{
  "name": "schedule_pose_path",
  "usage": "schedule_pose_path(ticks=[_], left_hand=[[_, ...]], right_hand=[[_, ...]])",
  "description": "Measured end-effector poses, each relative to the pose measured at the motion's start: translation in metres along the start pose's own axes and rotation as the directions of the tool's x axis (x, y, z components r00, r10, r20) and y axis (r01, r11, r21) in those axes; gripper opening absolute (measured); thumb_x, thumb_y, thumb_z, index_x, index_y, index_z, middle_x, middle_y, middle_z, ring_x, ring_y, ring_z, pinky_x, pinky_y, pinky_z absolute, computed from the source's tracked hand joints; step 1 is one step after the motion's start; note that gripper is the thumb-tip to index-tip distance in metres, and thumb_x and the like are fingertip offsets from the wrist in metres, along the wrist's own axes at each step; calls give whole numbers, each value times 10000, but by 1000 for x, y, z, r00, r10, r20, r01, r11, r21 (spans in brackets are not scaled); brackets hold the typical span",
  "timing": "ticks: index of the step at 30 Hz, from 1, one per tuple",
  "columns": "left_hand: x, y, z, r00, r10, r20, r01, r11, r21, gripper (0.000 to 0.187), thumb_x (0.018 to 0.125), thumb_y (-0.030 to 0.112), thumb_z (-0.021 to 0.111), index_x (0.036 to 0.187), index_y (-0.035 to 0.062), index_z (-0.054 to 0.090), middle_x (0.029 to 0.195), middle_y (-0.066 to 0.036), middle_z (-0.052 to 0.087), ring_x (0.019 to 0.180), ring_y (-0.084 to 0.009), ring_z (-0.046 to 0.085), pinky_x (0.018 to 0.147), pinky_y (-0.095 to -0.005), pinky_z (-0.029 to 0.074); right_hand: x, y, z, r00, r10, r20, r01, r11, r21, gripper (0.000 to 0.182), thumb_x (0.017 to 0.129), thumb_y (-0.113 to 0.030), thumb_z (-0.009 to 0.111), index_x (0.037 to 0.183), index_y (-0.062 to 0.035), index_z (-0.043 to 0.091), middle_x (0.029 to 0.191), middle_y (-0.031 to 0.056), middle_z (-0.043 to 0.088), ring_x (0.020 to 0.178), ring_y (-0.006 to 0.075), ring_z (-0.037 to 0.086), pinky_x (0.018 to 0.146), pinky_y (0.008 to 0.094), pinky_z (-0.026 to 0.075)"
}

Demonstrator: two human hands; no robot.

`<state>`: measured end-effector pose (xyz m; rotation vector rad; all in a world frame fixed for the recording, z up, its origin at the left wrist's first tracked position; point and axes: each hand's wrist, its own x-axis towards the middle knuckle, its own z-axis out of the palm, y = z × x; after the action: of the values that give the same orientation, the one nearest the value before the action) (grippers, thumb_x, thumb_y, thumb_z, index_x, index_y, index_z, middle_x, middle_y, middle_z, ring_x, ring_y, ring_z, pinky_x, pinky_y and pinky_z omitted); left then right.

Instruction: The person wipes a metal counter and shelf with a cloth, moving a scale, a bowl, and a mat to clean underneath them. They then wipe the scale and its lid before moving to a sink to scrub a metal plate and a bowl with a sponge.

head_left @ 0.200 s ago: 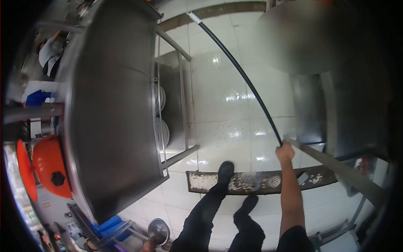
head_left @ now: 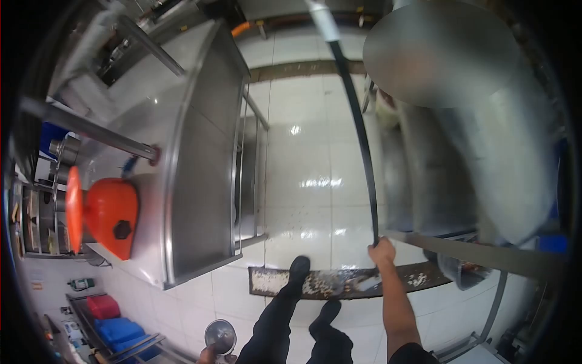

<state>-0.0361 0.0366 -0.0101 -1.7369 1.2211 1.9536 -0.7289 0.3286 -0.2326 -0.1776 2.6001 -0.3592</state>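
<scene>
A pale-flecked strip (head_left: 342,283) crosses the tiled floor (head_left: 303,158).

From where I stand, I can't read a single word, number or brand. Toward eight o'clock, the green bottle (head_left: 82,283) has a pale patch, too small to make out, and the little pale-orange patches (head_left: 37,285) on the wall further out are just as illegible. Just below nine o'clock, the orange housing (head_left: 112,212) carries a black hexagon (head_left: 122,229), with no lettering that I can pick out. Near twelve, the white end (head_left: 325,25) of the black pole (head_left: 359,127) is too blurred for reading.
</scene>
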Motion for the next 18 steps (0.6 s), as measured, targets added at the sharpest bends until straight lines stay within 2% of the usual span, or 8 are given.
schedule_pose_path(ticks=[3,5,7,9,12,15,18], left_hand=[[7,27,30,994,58,97,-61,998,28,579,1053,434,562,1484,53,503,1440,-181,557,1309,-218,527,1108,-406,381],[7,54,52,985,81,154,-90,995,50,573,1050,436,555,1464,43,513,1415,-186,566,1279,-223,538,1076,-407,388],[8,80,73,972,99,215,-116,991,69,568,1046,438,547,1443,33,522,1389,-191,576,1249,-228,550,1044,-409,395],[-2,104,91,960,125,251,-151,985,86,563,1043,439,540,1423,23,531,1364,-197,586,1219,-233,561,1012,-410,401],[-24,134,110,941,169,294,-210,971,112,560,1039,442,529,1392,8,545,1326,-205,600,1173,-240,578,965,-412,412],[-51,162,122,928,192,319,-250,956,151,559,1034,444,518,1362,-7,559,1287,-213,614,1128,-247,595,917,-414,422],[-75,180,129,923,219,317,-283,944,171,561,1030,446,507,1331,-22,573,1249,-221,629,1083,-254,612,869,-415,432]], right_hand=[[-52,-16,-66,995,72,65,-81,986,149,280,803,-314,714,965,-90,753,976,179,751,968,382,721,870,483,567],[-76,9,-67,992,109,58,-120,962,247,274,812,-305,706,955,-76,750,973,186,755,985,390,719,882,479,565],[-115,25,-85,983,170,-63,-141,935,325,271,816,-289,697,955,-61,744,965,185,755,982,399,716,884,475,564],[-130,64,-68,957,288,8,-249,813,526,268,825,-285,694,954,-54,740,944,191,752,975,402,715,878,475,563],[-175,100,-67,878,354,-321,-112,806,582,141,875,-195,665,873,-61,710,753,151,720,708,271,730,682,393,574],[-220,139,-70,861,333,-386,-64,822,566,182,905,-209,659,888,-35,711,741,160,718,665,271,712,654,397,565],[-262,137,-120,836,534,-130,-242,571,785,214,927,-209,651,878,-8,704,748,162,716,677,273,708,648,391,553]])
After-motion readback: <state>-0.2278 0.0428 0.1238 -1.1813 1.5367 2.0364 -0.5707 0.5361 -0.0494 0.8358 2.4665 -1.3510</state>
